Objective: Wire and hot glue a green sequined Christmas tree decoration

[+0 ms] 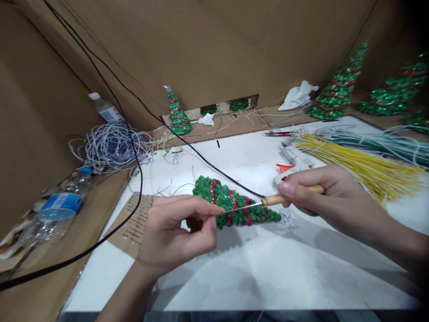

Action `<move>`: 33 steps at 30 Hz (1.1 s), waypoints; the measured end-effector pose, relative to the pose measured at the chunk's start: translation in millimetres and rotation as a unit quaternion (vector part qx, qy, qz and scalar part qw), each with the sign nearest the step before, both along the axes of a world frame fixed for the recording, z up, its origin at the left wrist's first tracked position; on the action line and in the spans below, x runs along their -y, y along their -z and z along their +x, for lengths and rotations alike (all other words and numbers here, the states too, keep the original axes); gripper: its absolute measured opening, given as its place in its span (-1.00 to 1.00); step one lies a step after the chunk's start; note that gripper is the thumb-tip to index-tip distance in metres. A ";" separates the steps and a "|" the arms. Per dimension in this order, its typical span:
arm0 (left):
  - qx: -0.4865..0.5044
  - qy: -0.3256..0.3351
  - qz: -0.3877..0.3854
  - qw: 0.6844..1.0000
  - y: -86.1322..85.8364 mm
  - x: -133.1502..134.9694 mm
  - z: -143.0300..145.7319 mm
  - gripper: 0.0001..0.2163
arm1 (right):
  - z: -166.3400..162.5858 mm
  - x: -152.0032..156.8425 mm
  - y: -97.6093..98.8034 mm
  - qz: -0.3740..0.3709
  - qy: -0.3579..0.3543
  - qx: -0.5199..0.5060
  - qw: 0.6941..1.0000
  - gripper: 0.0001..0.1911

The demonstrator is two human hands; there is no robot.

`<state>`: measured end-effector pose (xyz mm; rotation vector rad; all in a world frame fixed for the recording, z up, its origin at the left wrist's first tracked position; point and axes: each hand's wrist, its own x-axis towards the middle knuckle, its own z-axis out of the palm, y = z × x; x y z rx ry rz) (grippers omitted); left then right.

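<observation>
My right hand (311,192) grips the wooden handle of an awl (273,200), its thin metal shaft pointing left. The tip of the shaft meets the index fingertip of my left hand (182,228), whose fingers are curled in a pinch. Anything small between those fingers is hidden. Behind the awl, a green glittery Christmas tree ornament (221,197) with red garland lies on its side on the white tabletop (268,268). Its clear star (287,220) points right, and my left hand covers part of its base.
Left lie a piece of corrugated cardboard (125,223), a tangle of wires (107,145) and plastic bottles (62,203). Right are yellow wires (358,165), green wires (375,143) and a white glue gun (295,163). More trees (338,94) stand behind. A black cable (140,179) crosses the view.
</observation>
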<state>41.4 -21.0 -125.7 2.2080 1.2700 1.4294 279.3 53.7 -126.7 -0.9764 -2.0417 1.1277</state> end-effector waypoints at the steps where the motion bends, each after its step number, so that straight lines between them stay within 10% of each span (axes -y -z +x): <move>1: 0.005 0.006 -0.003 1.000 0.0 -0.3 0.4 -0.83 | 0.1 -0.3 -0.3 -0.006 0.003 0.000 1.000 -0.51; 33: 0.074 0.070 -0.083 0.991 -10.6 -2.5 3.3 -0.82 | 1.6 5.0 7.8 -0.078 -0.023 -0.012 0.997 -0.55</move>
